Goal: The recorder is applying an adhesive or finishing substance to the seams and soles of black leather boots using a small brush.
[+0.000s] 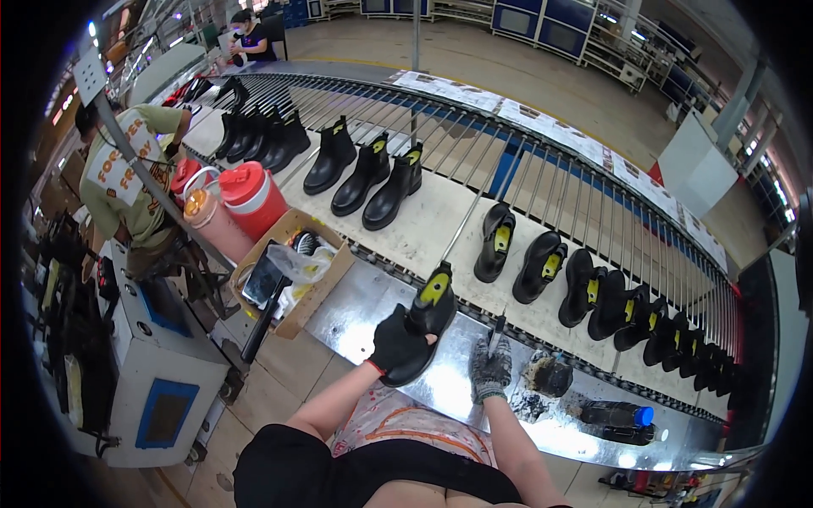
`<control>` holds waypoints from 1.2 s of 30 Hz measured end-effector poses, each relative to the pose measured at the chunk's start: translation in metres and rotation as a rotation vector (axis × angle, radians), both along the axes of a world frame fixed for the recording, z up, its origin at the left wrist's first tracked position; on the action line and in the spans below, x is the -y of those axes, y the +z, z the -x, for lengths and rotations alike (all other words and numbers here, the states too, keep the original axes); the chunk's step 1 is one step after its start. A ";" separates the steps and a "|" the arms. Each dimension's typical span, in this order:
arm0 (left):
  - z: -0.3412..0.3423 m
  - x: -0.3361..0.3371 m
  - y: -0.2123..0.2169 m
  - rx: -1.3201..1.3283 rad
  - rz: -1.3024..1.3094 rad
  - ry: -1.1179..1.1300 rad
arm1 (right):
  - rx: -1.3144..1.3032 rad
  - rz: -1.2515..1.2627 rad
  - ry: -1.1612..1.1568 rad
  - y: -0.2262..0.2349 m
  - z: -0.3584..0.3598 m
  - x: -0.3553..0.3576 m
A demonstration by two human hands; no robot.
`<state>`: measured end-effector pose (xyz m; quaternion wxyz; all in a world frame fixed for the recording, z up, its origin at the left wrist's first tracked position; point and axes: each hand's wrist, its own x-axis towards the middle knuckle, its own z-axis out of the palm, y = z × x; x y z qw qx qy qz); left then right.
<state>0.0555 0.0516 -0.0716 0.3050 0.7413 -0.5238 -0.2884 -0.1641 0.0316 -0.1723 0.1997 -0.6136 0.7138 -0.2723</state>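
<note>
My left hand (396, 342), in a black fingerless glove, grips a black ankle boot (436, 317) with a yellow-green lining, its opening away from me. The boot is held over the shiny metal ledge (351, 306). My right hand (490, 369), in a grey patterned glove, is closed around a slim tool with a dark tip (498, 333); its exact kind is unclear. It points away from me, right of the boot and apart from it. Beside that hand sits a dark, crusted lump (549, 375) on a stained patch of the ledge.
Several black boots (392, 190) stand along the conveyor (449, 212) beyond the ledge. A cardboard box (315, 298) of odds and ends and red jugs (252, 201) are at left. A dark bottle (616, 414) lies at right. A person (135, 169) works at far left.
</note>
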 end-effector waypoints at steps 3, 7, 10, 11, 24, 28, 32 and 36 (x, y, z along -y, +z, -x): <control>0.013 -0.019 -0.015 -0.066 -0.017 -0.026 | 0.086 -0.015 -0.040 0.005 -0.003 -0.002; 0.022 -0.021 -0.020 -0.236 0.172 0.112 | 0.204 0.282 -0.034 0.005 0.010 -0.021; -0.008 0.038 -0.044 -0.122 0.601 -0.161 | 0.015 0.545 -0.087 0.042 0.027 -0.044; -0.012 0.062 -0.039 -0.353 0.485 -0.216 | 0.281 0.446 -0.177 0.043 0.036 -0.051; -0.005 0.127 -0.026 -1.110 0.140 -0.845 | 1.156 0.174 -0.323 0.089 0.066 -0.157; 0.014 0.109 0.016 -1.309 0.527 -1.151 | 0.433 0.307 -0.290 0.059 0.083 -0.130; 0.023 0.098 0.033 -1.291 0.613 -1.302 | 1.001 0.364 -0.426 0.051 0.083 -0.144; 0.023 0.090 0.035 -1.292 0.534 -1.229 | 0.881 0.035 -0.449 0.044 0.110 -0.148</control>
